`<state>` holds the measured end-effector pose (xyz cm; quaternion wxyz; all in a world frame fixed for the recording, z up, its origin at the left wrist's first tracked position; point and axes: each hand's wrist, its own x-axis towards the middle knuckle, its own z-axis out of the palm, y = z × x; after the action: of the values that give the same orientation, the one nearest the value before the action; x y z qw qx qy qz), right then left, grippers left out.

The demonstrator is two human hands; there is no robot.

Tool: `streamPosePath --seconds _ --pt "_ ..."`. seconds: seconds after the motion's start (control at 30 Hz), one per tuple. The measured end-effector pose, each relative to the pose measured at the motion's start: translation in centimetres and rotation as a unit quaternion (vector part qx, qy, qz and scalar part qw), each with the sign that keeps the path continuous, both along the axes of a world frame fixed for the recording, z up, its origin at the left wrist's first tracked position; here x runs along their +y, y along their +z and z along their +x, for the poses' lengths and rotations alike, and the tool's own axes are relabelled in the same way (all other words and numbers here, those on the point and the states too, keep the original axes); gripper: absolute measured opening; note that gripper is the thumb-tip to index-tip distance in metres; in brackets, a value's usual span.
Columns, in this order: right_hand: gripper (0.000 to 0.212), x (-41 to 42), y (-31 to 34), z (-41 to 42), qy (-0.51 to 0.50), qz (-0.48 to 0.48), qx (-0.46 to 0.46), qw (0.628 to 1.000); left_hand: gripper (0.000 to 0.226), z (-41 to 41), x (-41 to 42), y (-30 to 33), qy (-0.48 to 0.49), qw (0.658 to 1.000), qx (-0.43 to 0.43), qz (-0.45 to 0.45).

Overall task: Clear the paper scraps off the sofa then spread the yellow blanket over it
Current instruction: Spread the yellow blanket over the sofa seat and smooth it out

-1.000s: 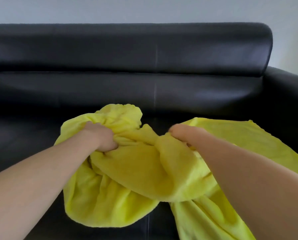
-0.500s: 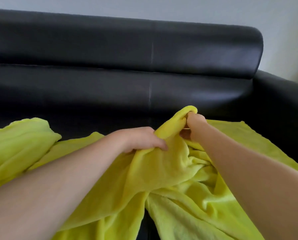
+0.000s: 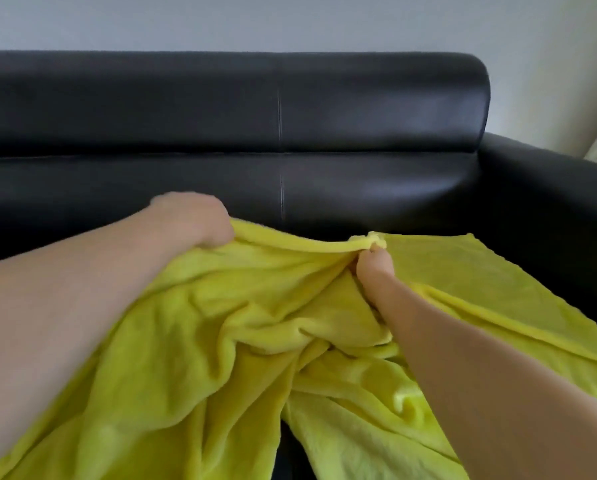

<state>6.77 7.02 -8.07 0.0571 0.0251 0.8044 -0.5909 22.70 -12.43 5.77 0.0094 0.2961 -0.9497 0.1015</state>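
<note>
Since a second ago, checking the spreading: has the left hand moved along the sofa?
Yes. The left hand moved toward the backrest seam, then back left, gripping the yellow blanket.

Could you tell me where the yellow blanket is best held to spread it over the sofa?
Along its far hem, from above: the yellow blanket is bunched mid-seat, and that edge runs taut between the left hand and right hand, which grip it already.

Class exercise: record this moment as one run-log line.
phase: spreading | left hand: grips yellow blanket edge | right hand: pinches edge | blanket: bunched on sofa seat | scraps: none visible
</note>
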Motion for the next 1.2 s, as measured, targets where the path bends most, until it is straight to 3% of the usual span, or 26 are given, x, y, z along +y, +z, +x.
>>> streamPosePath --seconds 0.07,0.13,0.2,0.27,0.33,0.4,0.43,0.5,0.57,0.67,0.7,0.77,0.8,0.83,0.9,0.93,0.97,1.03,1.07,1.13,1.2 --pt "0.035 -0.2 -0.4 0.9 0.038 0.142 0.104 0.984 0.027 -0.2 -2.3 1.1 0.019 0.983 0.143 -0.112" --pt "0.028 -0.6 -0.1 2.1 0.103 0.279 0.13 0.946 0.022 -0.5 -4.7 1.4 0.006 0.96 0.187 -0.207" --pt "0.018 -1.1 0.7 3.0 0.16 0.388 0.125 0.899 0.036 -0.2 -6.9 0.5 0.013 0.962 0.135 -0.239" --pt "0.014 -1.4 2.2 3.4 0.187 0.451 0.139 0.861 0.056 0.0 -8.7 -1.6 0.044 0.965 -0.016 -0.259" --pt "0.016 -1.4 4.0 3.5 0.182 0.512 0.186 0.819 0.061 0.2 -9.2 -4.1 0.058 0.97 -0.115 -0.204" --pt "0.011 -2.6 4.9 3.9 0.176 0.538 0.244 0.787 0.058 0.1 -9.2 -6.0 0.025 0.985 -0.111 -0.127" --pt "0.009 -4.0 5.1 4.1 0.194 0.526 0.26 0.787 0.055 0.3 -9.2 -6.6 0.003 0.989 -0.102 -0.11" --pt "0.03 -7.5 5.1 5.0 0.275 0.466 0.255 0.801 0.053 0.7 -9.8 -7.2 0.01 0.992 -0.086 -0.089" --pt "0.056 -12.4 4.3 6.8 0.357 0.409 0.242 0.804 0.054 2.8 -11.4 -7.3 0.083 0.987 -0.119 -0.07" --pt "0.074 -17.7 3.4 9.0 0.395 0.389 0.215 0.804 0.048 5.8 -13.4 -7.8 0.126 0.973 -0.18 -0.062" --pt "0.074 -19.0 3.1 9.5 0.4 0.403 0.197 0.799 0.045 6.4 -14.2 -8.1 0.106 0.983 -0.15 -0.028" --pt "0.056 -20.5 2.7 9.5 0.39 0.454 0.195 0.777 0.037 7.0 -15.2 -8.2 0.052 0.992 0.006 0.118" --pt "0.044 -20.8 2.5 9.2 0.366 0.464 0.206 0.78 0.033 7.0 -15.4 -7.8 0.027 0.971 0.11 0.212" --pt "0.035 -20.7 2.4 8.6 0.326 0.468 0.22 0.791 0.031 6.7 -15.5 -7.1 0.007 0.928 0.205 0.311" --pt "0.029 -19.3 2.7 6.9 0.23 0.453 0.227 0.831 0.029 6.4 -15.4 -5.6 -0.025 0.811 0.283 0.511" --pt "0.027 -18.2 3.0 5.9 0.181 0.441 0.221 0.851 0.033 6.3 -15.3 -5.0 -0.027 0.77 0.242 0.59" --pt "0.025 -17.1 3.3 4.7 0.139 0.434 0.212 0.864 0.034 6.3 -15.3 -4.5 -0.021 0.761 0.151 0.631" --pt "0.024 -16.1 4.3 3.2 0.095 0.443 0.199 0.869 0.035 6.3 -15.0 -3.9 -0.02 0.777 -0.085 0.623" --pt "0.026 -16.2 4.9 2.8 0.091 0.456 0.195 0.864 0.035 5.9 -15.2 -3.6 -0.028 0.795 -0.141 0.589" --pt "0.044 -17.1 6.3 3.2 0.137 0.446 0.22 0.857 0.03 4.5 -15.8 -3.1 -0.043 0.835 -0.081 0.543" --pt "0.076 -18.5 6.4 4.3 0.239 0.431 0.26 0.83 0.026 2.9 -16.8 -2.5 -0.058 0.818 0.011 0.572"
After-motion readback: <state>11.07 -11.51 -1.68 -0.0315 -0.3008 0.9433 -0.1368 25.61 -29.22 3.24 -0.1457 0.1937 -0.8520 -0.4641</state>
